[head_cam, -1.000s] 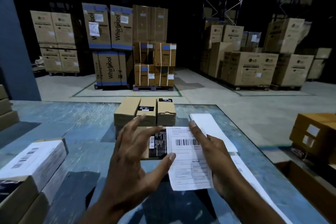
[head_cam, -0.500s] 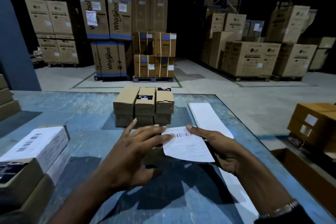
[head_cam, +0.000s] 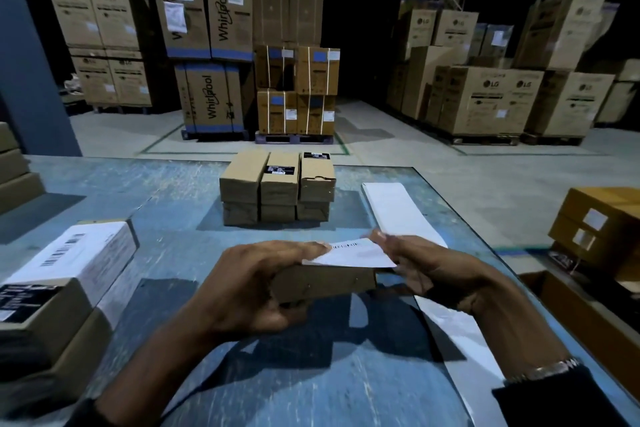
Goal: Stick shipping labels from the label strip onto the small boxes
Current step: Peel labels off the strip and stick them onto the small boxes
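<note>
head: both hands (head_cam: 263, 288) on labelled box (head_cam: 322, 282)

Scuffed blue table (head_cam: 180, 191): stacked small boxes (head_cam: 277, 189), white label strip (head_cam: 401, 215), labelled boxes (head_cam: 65, 274) left.

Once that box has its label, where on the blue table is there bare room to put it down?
Bare tabletop lies between the stacked small boxes and the labelled boxes at the left edge. There's a narrower gap between the stack and the label strip. It's crowded near the left hand and right hand.
</note>
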Tool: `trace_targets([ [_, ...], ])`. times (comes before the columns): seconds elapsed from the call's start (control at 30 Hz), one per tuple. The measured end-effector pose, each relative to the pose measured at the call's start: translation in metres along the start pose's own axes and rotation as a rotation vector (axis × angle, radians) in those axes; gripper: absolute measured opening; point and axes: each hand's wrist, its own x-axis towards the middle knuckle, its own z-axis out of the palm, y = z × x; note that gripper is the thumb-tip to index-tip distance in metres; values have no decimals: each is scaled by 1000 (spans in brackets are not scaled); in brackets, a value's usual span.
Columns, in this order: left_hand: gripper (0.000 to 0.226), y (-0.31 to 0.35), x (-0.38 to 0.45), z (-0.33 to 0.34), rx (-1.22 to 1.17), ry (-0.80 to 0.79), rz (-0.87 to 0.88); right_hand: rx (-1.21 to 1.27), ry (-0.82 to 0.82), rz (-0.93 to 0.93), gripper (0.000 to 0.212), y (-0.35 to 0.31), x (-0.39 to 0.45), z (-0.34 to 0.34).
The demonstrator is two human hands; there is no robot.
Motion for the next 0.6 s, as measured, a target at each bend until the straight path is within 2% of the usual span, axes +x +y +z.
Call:
trace_targets([
  [0.07,68,3,1,-1,-99,-22,-15,-79,-7,-152,117,-1,-1,-4],
  [0.1,66,5,1,-2,-146,-33,-31,-142,-60,-205,121,-3,-4,-3],
  [0.2,56,5,2,-9,-292,-91,-94,-373,-210,-221,102,-4,-9,-4],
  [0.3,45,0,1,-13,-366,-168,-168,-424,-225,-172,68,-2,-7,2],
  [0.37,41,-4,0,-11,-408,-209,-232,-417,-165,-169,44,-2,-4,13],
  [0.5,28,-8,3,-9,-426,-217,-325,-432,-151,-185,41,1,-1,16],
  [0.6,29,-9,5,-8,-472,-243,-383,-403,-173,-154,54,8,5,12],
])
